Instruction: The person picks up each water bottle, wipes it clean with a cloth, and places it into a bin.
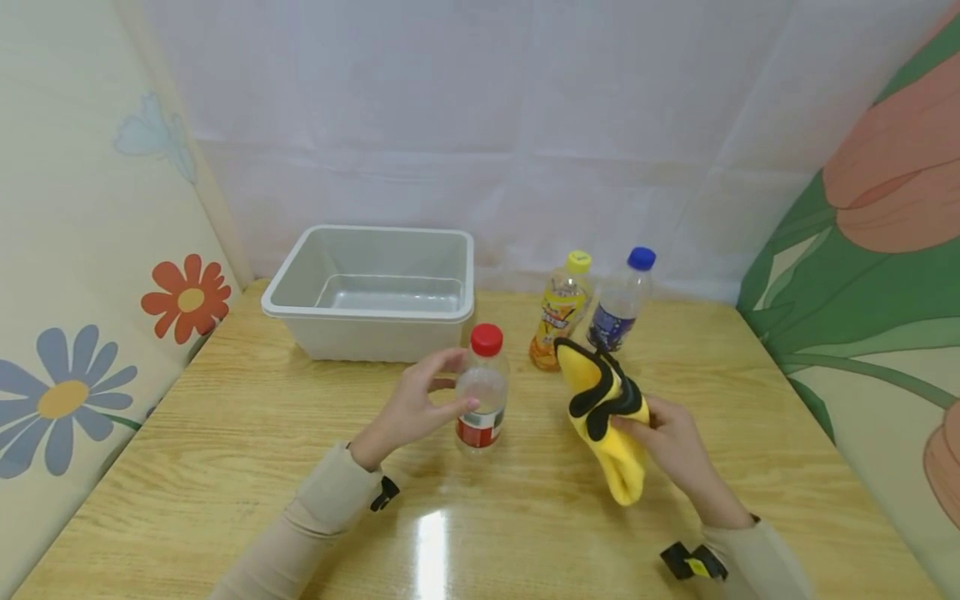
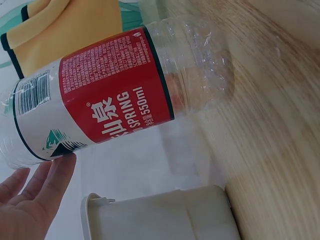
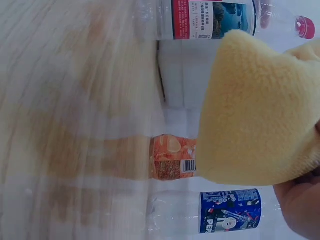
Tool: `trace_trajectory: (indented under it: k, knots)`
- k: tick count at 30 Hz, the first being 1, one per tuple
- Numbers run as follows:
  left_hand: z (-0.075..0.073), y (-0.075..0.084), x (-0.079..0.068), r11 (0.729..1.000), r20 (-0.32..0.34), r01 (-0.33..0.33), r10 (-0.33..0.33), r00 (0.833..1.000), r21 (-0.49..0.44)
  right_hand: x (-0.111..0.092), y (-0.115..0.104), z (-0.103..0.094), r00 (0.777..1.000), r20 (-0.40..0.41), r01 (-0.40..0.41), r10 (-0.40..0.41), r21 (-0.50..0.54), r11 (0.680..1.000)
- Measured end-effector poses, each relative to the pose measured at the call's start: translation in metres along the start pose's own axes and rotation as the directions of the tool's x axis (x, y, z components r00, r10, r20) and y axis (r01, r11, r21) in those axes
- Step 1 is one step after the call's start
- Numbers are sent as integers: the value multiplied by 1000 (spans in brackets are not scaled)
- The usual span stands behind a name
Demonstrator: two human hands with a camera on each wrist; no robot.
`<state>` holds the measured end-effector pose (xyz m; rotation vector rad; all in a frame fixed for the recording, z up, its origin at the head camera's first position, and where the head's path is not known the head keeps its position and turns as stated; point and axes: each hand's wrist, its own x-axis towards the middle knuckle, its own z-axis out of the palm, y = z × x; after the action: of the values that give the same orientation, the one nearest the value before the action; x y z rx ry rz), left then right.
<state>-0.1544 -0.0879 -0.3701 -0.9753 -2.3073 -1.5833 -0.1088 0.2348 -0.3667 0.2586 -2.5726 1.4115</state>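
Note:
A clear plastic bottle [image 1: 483, 387] with a red cap and red-and-white label stands upright on the table. My left hand [image 1: 420, 404] is spread around its left side, thumb in front of the bottle and fingers toward its far side. In the left wrist view, the fingertips [image 2: 67, 162] of fairly straight fingers are right at the bottle's edge. Above the table, my right hand [image 1: 675, 437] grips a folded yellow fleecy cloth [image 1: 618, 462] with black trim. That cloth fills much of the right wrist view, its folds hiding part of the hand.
An open light-grey plastic bin [image 1: 382, 337] stands at the back left. Behind the yellow cloth are a yellow-capped orange drink bottle [image 1: 561, 312] and a blue-capped Pepsi bottle [image 1: 618, 312]. A white cloth backdrop [image 1: 480, 125] hangs along the table's far edge, with flower-patterned panels either side.

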Motion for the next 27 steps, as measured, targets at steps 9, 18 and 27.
trace_trajectory:
  k: [9,18,27]
  knots:
    - [4,-2,1,1000,2,-9,9,1000,-30,6,-11,6,999,-45,8,-3,110,994]
    - [7,-1,2,998,3,-10,10,1000,-55,13,-20,18,993,-106,74,-55,186,980]
    - [8,-2,3,999,8,7,-7,1000,-49,18,-30,32,984,-145,144,-100,331,932]
